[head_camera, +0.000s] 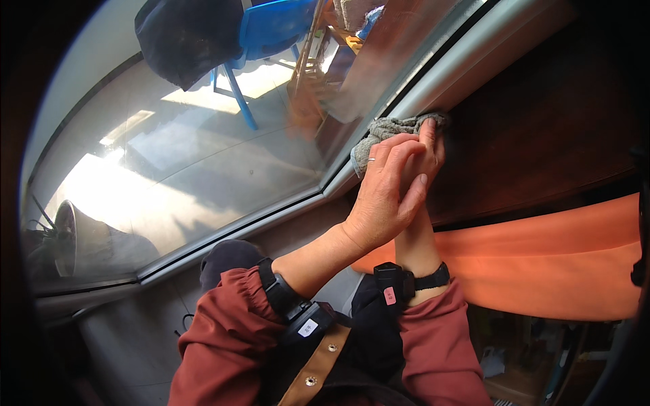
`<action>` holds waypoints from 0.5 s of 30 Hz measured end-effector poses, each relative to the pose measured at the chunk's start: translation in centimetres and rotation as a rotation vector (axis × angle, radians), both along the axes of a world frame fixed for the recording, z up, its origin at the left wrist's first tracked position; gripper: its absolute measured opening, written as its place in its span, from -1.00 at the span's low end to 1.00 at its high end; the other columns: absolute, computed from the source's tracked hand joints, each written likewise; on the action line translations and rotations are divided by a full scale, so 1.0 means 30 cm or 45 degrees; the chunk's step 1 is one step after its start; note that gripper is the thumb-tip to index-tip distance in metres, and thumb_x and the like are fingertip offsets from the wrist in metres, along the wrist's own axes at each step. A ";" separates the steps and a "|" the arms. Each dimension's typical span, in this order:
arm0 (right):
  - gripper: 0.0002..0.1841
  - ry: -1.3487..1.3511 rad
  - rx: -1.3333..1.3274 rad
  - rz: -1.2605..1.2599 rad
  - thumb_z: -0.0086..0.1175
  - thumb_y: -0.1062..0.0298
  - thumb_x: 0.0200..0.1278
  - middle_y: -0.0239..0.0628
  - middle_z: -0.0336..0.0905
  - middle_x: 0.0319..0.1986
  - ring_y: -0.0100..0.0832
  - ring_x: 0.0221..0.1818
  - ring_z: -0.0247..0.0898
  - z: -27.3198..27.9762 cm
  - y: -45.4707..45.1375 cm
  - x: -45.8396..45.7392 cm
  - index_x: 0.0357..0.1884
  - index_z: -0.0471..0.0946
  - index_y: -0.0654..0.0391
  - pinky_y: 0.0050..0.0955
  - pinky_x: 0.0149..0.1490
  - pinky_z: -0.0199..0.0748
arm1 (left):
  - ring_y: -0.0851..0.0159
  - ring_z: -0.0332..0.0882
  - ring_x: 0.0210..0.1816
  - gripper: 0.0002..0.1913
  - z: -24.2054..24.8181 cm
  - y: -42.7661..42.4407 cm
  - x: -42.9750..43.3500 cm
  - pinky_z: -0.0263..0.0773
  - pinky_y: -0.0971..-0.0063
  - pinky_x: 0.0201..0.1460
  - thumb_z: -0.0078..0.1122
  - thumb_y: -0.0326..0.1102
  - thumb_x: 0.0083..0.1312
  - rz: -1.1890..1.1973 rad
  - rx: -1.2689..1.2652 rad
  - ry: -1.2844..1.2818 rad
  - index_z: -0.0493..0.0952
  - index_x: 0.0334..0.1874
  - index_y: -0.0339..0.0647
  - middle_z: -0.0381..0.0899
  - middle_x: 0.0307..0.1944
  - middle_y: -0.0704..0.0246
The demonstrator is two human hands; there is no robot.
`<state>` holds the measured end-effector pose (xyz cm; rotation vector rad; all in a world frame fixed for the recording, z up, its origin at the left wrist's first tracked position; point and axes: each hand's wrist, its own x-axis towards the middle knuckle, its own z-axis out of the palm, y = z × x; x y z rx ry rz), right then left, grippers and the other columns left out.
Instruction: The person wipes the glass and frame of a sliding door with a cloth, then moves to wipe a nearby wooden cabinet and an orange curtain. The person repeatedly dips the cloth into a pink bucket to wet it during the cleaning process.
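A crumpled grey cloth lies against the pale metal frame of a glass door or window. My right hand presses the cloth onto this frame, one finger stretched along its top. Crossing over it, my left hand has bent fingers against the right hand and beside the cloth's lower edge. Whether those left fingers grip any of the cloth is hidden. A ring sits on one left finger. The glass pane spreads out to the left of both hands.
Behind the glass are a blue plastic chair, a dark draped item and a potted plant. An orange cloth panel hangs at right, below a dark brown surface. The frame's lower rail runs just above the grey floor.
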<state>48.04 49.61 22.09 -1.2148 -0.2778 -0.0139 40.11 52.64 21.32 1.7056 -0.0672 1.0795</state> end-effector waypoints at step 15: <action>-0.60 0.222 -0.203 0.021 -0.23 0.22 0.39 -0.18 0.37 -0.05 -0.37 -0.06 0.33 -0.148 -0.010 -0.001 0.16 0.23 0.24 -0.43 0.03 0.31 | 0.21 0.31 0.09 -0.51 -0.057 0.008 0.036 0.27 0.43 0.15 0.03 -0.33 0.21 -0.076 -0.749 0.776 0.23 0.18 -0.32 0.25 0.12 0.16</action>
